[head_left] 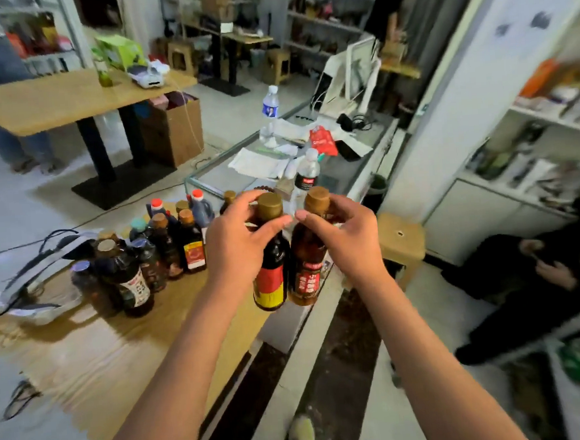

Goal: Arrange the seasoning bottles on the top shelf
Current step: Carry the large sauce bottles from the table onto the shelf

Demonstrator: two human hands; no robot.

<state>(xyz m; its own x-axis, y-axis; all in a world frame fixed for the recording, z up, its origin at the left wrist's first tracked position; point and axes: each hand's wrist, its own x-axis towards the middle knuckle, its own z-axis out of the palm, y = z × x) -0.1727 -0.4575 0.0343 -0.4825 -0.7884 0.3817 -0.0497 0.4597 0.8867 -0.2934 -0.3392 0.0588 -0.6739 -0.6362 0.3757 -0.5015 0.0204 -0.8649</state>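
Nearest to me, my left hand (239,244) has its fingers curled round the neck of a dark glass bottle with a gold cap and a red-and-yellow label (270,259), and my right hand (343,236) pinches the neck of an amber-brown bottle with a tan cap and a red label (306,253). Both bottles hang upright, side by side and almost touching, above the edge of the pale wooden table (95,347). I hold each only by its narrow neck, so I judge a slip is the main risk; a knock between the two could also loosen either grip.

Just beyond, a cluster of dark seasoning bottles (153,250) stands packed together on the table, waiting to be moved; a careless sweep past could topple them. Farther right rise the white shelves (528,117), already cluttered and blurred. I cannot tell which is the top shelf or whether it has room. Beside the shelves a person in dark clothing (542,271) sits low, close to my likely path.
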